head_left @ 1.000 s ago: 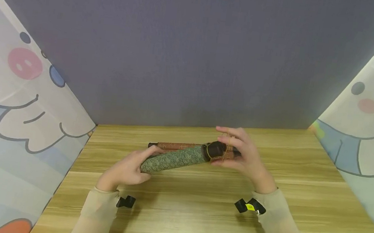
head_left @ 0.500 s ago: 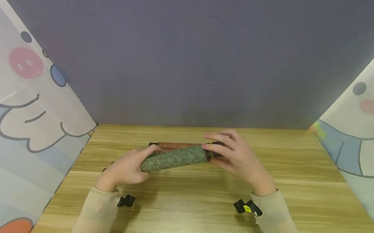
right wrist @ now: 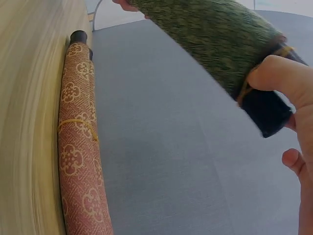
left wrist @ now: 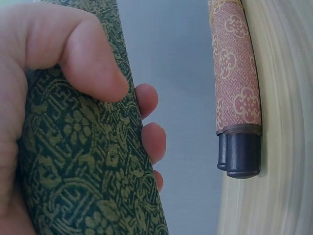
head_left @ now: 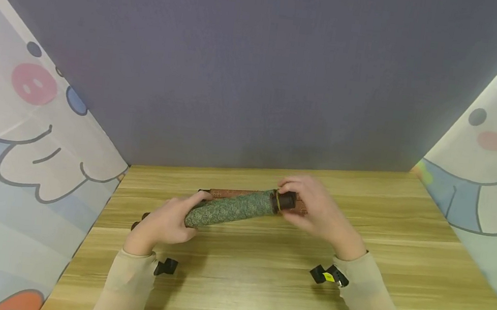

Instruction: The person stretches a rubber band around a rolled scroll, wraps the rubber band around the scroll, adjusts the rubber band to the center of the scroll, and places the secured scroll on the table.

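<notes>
A rolled scroll in green patterned cloth is held slantwise above the table, right end farther back. My left hand grips its left part, thumb and fingers wrapped round the cloth. Dark roller ends show beyond that hand. At the other end, my right hand pinches near a thin yellow band, which circles the scroll where cloth meets the black roller end. Behind lies a second scroll, in red patterned cloth, with its own yellow band and black ends.
The wooden table spreads out in front of both hands. A grey panel stands along its back edge, and cartoon-printed sheets rise at left and right. A black wrist device sits at each sleeve.
My right hand has moved left onto the green scroll's end, bringing the stretched yellow band from the tip to the cloth edge. More roller ends show beside the left hand, which stays gripping.
</notes>
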